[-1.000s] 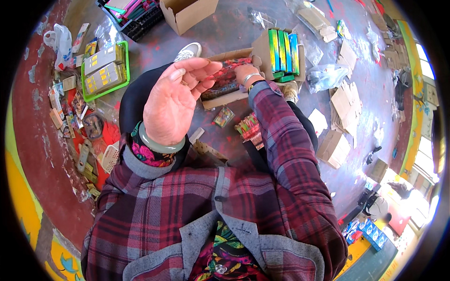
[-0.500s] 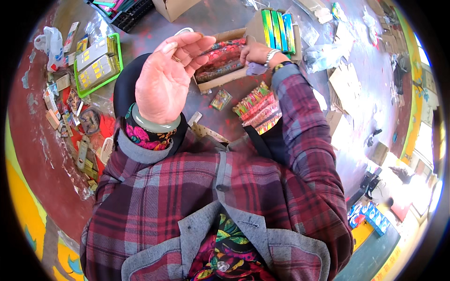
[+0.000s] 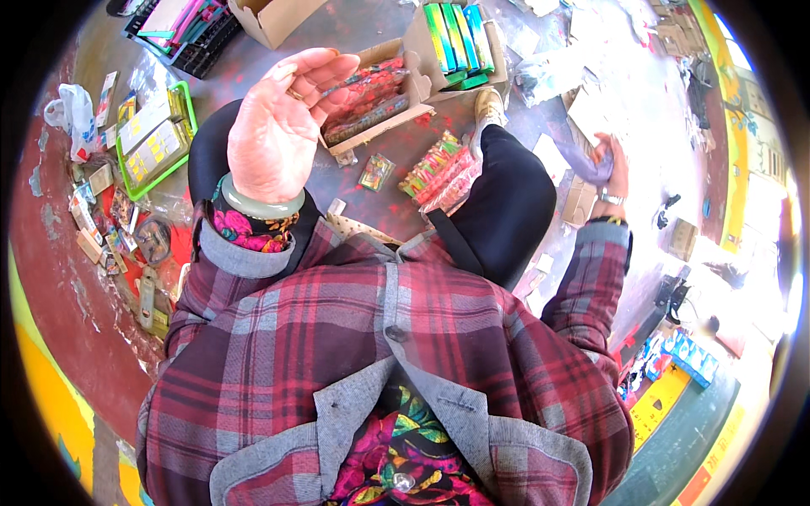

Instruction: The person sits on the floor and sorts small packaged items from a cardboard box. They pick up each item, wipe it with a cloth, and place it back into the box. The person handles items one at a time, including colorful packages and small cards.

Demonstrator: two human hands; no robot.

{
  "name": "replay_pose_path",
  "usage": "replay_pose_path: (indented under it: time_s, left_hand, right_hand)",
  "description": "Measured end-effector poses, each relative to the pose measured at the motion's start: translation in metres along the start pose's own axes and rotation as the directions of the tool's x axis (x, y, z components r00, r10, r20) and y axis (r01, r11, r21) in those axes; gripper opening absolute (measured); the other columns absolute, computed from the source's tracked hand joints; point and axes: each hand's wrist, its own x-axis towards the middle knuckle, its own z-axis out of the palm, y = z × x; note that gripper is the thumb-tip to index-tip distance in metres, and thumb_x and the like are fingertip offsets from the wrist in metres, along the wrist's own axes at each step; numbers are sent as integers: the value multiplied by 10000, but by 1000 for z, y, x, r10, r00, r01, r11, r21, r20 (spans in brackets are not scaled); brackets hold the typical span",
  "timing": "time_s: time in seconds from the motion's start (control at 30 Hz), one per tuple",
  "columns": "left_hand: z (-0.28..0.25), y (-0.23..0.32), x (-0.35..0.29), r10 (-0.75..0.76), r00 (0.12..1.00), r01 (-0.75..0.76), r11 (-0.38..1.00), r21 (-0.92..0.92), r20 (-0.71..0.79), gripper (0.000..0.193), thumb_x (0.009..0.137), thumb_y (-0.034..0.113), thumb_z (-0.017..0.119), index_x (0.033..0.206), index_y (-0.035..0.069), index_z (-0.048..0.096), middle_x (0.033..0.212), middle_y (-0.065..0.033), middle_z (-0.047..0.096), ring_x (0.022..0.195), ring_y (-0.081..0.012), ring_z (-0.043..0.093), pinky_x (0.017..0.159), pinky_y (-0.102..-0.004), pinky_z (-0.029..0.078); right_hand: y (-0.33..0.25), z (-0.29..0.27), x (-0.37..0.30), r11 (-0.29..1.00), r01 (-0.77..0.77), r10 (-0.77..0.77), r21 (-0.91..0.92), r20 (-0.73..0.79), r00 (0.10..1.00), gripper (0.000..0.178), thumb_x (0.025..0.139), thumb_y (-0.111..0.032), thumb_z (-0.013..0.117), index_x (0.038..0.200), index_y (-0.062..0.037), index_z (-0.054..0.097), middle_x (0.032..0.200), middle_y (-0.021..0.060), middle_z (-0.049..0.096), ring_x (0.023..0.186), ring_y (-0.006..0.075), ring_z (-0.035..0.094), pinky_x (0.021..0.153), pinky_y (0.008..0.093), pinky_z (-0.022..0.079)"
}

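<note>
My left hand is raised in front of me, palm toward the camera, with a pale green bangle at the wrist. Its curled fingertips pinch a thin colourful strip just over an open cardboard box of red packets. Far out to the right, my right hand reaches down to the floor and grips a crumpled purple bag. Between my knees lies a small pile of bright wrapped packets.
A cardboard box of green, blue and yellow packs stands behind the red one. A green tray of yellowish packs and loose small packets lie at the left. A black crate sits at the back left. Cardboard scraps and boxes litter the floor at the right.
My right hand has left the red-packet box and swung far out to the right, down onto the purple bag. My left hand stays raised and has shifted slightly.
</note>
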Motion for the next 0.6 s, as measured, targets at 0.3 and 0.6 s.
replay_pose_path:
  time_s: [0.3, 0.6]
  left_hand:
    - [-6, -3, 0, -4, 999, 4, 1000, -16, -43, 401, 892, 266, 389, 1133, -33, 504, 1147, -167, 554, 1092, -213, 504, 931, -325, 358]
    - [-15, -69, 10, -255, 964, 259, 850, 459, -73, 226, 903, 177, 447, 951, 17, 599, 957, -71, 623, 884, -130, 564, 810, -252, 413]
  right_hand:
    - [152, -56, -105, 954, -279, 290, 105, -111, 950, 252, 807, -190, 593, 984, -10, 595, 635, 16, 529, 568, 118, 512, 578, 240, 437]
    - [252, -61, -137, 900, -270, 229, -341, -156, 961, 220, 819, -54, 522, 1013, 3, 609, 803, 42, 633, 689, 129, 573, 652, 237, 458]
